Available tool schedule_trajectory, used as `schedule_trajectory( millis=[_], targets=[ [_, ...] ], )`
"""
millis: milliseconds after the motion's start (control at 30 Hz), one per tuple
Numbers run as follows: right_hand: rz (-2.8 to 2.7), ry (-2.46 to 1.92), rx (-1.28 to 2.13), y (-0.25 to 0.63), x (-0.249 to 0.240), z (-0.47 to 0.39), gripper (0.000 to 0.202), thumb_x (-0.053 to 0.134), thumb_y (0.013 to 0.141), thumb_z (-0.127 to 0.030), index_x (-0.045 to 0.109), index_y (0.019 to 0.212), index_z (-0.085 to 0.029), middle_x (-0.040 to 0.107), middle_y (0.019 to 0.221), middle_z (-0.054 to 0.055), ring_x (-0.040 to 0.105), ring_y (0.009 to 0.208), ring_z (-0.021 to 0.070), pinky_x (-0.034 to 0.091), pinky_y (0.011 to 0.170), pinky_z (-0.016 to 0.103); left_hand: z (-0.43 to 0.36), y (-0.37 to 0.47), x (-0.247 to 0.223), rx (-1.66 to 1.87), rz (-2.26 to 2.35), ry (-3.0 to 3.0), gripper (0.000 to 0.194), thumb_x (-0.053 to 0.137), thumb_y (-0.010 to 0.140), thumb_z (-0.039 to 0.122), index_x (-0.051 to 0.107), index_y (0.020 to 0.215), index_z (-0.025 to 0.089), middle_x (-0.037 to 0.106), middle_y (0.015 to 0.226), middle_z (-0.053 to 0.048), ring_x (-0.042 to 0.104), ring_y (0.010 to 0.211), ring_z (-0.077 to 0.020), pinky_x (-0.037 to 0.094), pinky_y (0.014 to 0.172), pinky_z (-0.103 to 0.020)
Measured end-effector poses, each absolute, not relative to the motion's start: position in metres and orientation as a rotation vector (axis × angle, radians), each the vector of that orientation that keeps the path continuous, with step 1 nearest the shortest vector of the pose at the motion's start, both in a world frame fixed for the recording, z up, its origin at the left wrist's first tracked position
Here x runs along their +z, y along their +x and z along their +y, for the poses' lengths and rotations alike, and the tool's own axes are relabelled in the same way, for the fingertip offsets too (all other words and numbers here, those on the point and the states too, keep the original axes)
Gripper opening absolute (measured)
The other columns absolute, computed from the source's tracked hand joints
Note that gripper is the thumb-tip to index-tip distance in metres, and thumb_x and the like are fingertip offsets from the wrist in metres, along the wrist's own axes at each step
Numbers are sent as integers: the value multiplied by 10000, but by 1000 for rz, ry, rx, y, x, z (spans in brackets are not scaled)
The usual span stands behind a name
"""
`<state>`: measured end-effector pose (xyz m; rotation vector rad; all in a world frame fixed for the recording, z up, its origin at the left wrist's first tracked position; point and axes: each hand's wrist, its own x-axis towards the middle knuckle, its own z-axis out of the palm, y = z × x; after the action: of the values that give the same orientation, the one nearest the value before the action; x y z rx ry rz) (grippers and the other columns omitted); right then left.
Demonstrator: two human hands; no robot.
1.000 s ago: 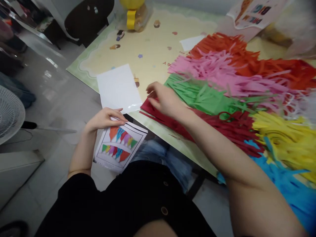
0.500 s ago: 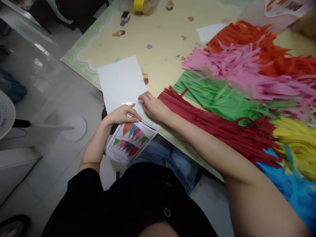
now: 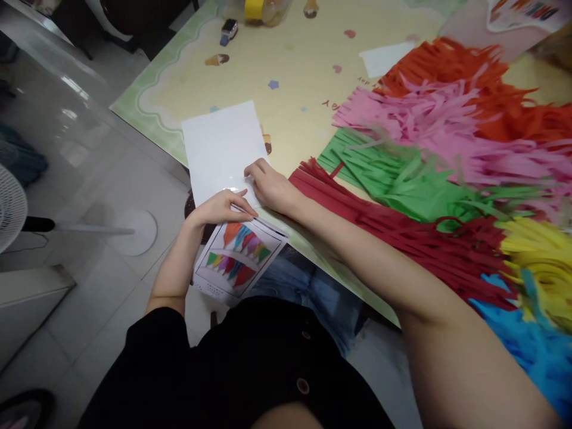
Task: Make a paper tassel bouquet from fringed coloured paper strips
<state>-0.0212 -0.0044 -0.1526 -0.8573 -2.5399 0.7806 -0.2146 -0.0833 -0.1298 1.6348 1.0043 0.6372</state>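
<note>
A white sheet (image 3: 226,146) lies at the table's edge, with a small shiny glare near my hands. Below it a printed sheet (image 3: 241,256), showing rows of coloured bunting flags in a black frame, hangs over the edge towards my lap. Across its upper part rests my left hand (image 3: 223,207), fingers stretched out and thumb apart. My right hand (image 3: 270,186) is on the lower right of the white sheet, its fingers curled together; whatever they pinch, if anything, is hidden. Whether the two sheets are joined, I cannot tell.
Fringed paper bundles lie to the right: dark red (image 3: 384,238), green (image 3: 393,173), pink (image 3: 411,119), orange (image 3: 451,71), yellow (image 3: 536,262) and blue (image 3: 527,339). A watch (image 3: 229,31) and a white paper piece (image 3: 385,58) are farther back. A fan (image 3: 11,208) stands at left.
My right hand has shifted slightly left over the white sheet. My left hand stays on the printed sheet. The whole view has moved a little.
</note>
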Motion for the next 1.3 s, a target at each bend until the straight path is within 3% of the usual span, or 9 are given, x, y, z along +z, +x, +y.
schedule_trajectory(
  millis=[267, 467, 633, 733, 800, 900, 1067, 1167, 1300],
  targets=[
    [-2635, -755, 774, -26, -161, 9, 469, 446, 816, -9, 575, 1248, -140, 660, 1196, 174, 604, 1052, 283, 508, 951, 399, -84, -214, -128, 630, 1035, 1638, 116, 817, 813, 305, 886, 875, 236, 859, 872, -20, 748, 733, -128, 231, 1407, -564],
    [-2637, -760, 756, -24, -155, 9, 469, 462, 815, -4, 595, 1241, -149, 725, 1027, 148, 588, 1057, 322, 502, 914, 439, -84, -214, -129, 635, 1062, 1597, 111, 834, 794, 323, 881, 836, 232, 857, 863, -21, 743, 715, -132, 211, 1411, -570],
    [-2062, -988, 1288, -21, -157, 22, 433, 562, 791, -68, 523, 1196, -216, 725, 915, 48, 657, 866, 214, 544, 835, 368, -83, -214, -130, 659, 1097, 1574, 139, 850, 765, 348, 881, 823, 226, 855, 850, -29, 746, 698, -136, 218, 1402, -588],
    [-1592, -1066, 1501, -6, -152, 42, 468, 650, 793, -201, 473, 1222, -257, 735, 996, 26, 688, 858, 174, 567, 758, 316, -85, -219, -111, 703, 1174, 1548, 204, 883, 734, 408, 886, 823, 225, 858, 878, -61, 793, 813, -190, 422, 1307, -547],
    [-1501, -1043, 1450, 16, -133, 51, 522, 690, 812, -308, 462, 1281, -286, 740, 1091, 31, 724, 964, 183, 583, 767, 310, -88, -218, -88, 821, 1274, 1536, 260, 901, 739, 452, 895, 870, 228, 863, 938, -82, 806, 900, -223, 600, 1103, -441],
    [-1510, -998, 1222, 60, -80, 35, 542, 678, 876, -398, 442, 1360, -338, 734, 1159, 32, 740, 1054, 193, 596, 826, 328, -92, -198, -51, 1109, 1433, 1557, 298, 890, 797, 469, 898, 969, 226, 865, 1016, -83, 804, 943, -222, 636, 894, -318],
    [-1438, -833, 834, 108, -4, -62, 532, 778, 890, -393, 482, 1328, -339, 713, 1012, 20, 716, 941, 181, 609, 901, 353, -90, -119, -25, 1268, 1350, 1605, 219, 845, 854, 374, 896, 980, 203, 866, 1008, -74, 808, 934, -216, 634, 899, -314],
    [-1475, -982, 801, 115, -8, -104, 542, 714, 978, -423, 459, 1451, -353, 719, 1012, 14, 741, 958, 185, 631, 895, 363, -89, -77, -25, 1260, 1275, 1607, 208, 832, 864, 346, 892, 995, 197, 866, 1024, -75, 811, 949, -220, 637, 920, -323],
    [-1395, -958, 707, 129, -39, -110, 592, 727, 975, -404, 448, 1494, -353, 696, 958, -14, 723, 903, 164, 637, 814, 331, -91, -48, -23, 1249, 1246, 1660, 215, 833, 869, 337, 888, 1026, 201, 866, 1029, -70, 813, 947, -218, 633, 895, -309]
  ],
)
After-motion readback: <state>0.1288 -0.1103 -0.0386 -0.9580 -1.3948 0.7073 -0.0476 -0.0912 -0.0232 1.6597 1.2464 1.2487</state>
